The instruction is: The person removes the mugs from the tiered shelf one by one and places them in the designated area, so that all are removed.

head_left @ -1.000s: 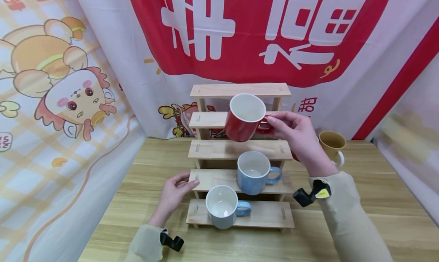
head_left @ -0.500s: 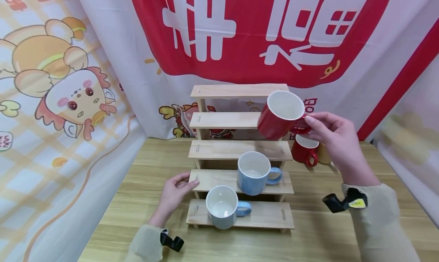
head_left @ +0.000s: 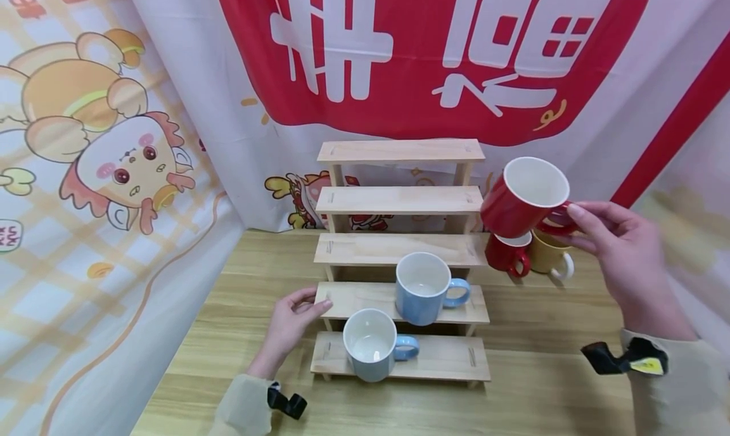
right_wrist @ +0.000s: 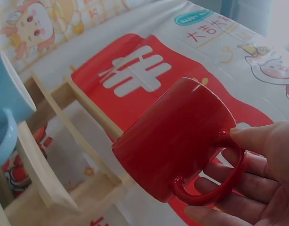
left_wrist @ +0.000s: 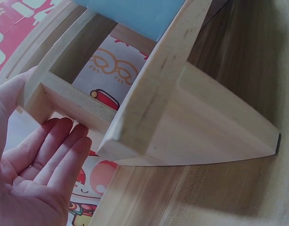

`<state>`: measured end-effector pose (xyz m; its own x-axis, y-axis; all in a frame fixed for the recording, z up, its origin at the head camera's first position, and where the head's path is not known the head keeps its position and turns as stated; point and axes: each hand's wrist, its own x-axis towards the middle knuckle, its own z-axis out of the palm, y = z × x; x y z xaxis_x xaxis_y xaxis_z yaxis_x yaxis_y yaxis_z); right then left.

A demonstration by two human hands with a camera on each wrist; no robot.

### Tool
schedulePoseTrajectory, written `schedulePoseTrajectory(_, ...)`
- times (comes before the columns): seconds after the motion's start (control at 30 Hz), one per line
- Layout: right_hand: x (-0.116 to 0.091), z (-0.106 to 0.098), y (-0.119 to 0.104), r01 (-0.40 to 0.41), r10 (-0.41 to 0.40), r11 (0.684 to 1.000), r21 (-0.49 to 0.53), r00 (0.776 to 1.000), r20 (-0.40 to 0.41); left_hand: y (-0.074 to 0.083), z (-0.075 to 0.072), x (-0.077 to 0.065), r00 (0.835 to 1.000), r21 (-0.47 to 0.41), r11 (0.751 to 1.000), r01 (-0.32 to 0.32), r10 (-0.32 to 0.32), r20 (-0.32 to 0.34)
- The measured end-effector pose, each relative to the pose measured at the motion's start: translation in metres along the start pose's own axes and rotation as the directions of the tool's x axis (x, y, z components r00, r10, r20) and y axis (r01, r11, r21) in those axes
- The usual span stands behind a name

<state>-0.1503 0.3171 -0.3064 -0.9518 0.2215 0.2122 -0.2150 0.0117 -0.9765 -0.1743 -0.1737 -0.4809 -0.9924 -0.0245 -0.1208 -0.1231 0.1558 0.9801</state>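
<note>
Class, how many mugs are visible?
5: raised red mug in right hand; lower red mug, yellow mug on table; blue mug, grey-blue mug on lowest two shelves.

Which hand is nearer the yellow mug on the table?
Right: the right hand is just right of the yellow mug in the head view; the left hand is across the shelf, holding its left end.

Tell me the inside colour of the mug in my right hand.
White. The inside of the mug shows best in the head view.
</note>
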Motion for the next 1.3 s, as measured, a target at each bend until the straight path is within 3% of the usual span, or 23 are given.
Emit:
schedulePoseTrajectory(0.23, -0.002, -0.022, 0.011, 0.051, -0.046, 0.992, 0.115, 0.998, -0.042, 0.001, 0.0, 0.0, 1.0, 0.006, 1.0, -0.005, 0.005, -0.006)
schedulePoseTrajectory(0.5, -0.005, -0.048, 0.02, 0.018, -0.014, 0.999, 0.028, 0.989, -0.147, 0.0, 0.0, 0.0, 1.0, 0.009, 1.0, -0.003, 0.003, -0.002)
schedulePoseTrajectory(0.63, -0.005, -0.06, 0.027, 0.002, 0.003, 1.0, 0.031, 0.984, -0.18, 0.001, 0.0, 0.0, 1.0, 0.011, 1.0, -0.008, 0.008, -0.006)
schedulePoseTrajectory(0.83, -0.007, -0.075, 0.038, -0.08, 0.055, 0.993, -0.092, 0.968, -0.246, 0.0, 0.001, 0.0, 0.999, 0.015, 0.999, -0.035, 0.035, -0.017)
schedulePoseTrajectory(1.03, -0.007, -0.089, 0.05, -0.061, 0.074, 0.996, 0.059, 0.961, -0.265, 0.0, 0.002, -0.001, 0.999, 0.014, 0.999, -0.031, 0.031, -0.019)
schedulePoseTrajectory(1.3, -0.006, -0.107, 0.065, 0.01, 0.057, 0.972, 0.234, 0.959, -0.277, 0.002, 0.002, -0.003, 1.0, 0.012, 1.0, -0.027, 0.027, -0.016)
